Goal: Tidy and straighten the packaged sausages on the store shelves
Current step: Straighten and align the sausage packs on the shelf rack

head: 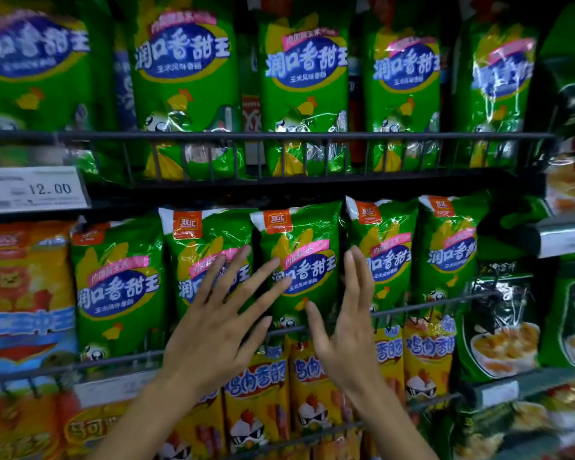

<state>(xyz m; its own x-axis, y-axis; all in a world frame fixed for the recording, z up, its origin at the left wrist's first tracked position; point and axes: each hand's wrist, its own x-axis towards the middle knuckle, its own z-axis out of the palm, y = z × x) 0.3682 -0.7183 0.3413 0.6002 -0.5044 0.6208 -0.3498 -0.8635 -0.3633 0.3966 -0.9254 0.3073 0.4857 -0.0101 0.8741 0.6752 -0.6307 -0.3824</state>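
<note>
Nearest you, at the middle shelf's front rail [412, 308], your left hand [213, 330] and right hand [346, 327] are both raised with fingers straight and spread, gripping nothing. Between them stands a green sausage pack [301, 257], upright behind the rail, flanked closely by matching packs along that shelf. Judgement: you are squaring this pack. Next, press both its side edges inward evenly. Beyond, the upper shelf row [306, 78] looks upright.
</note>
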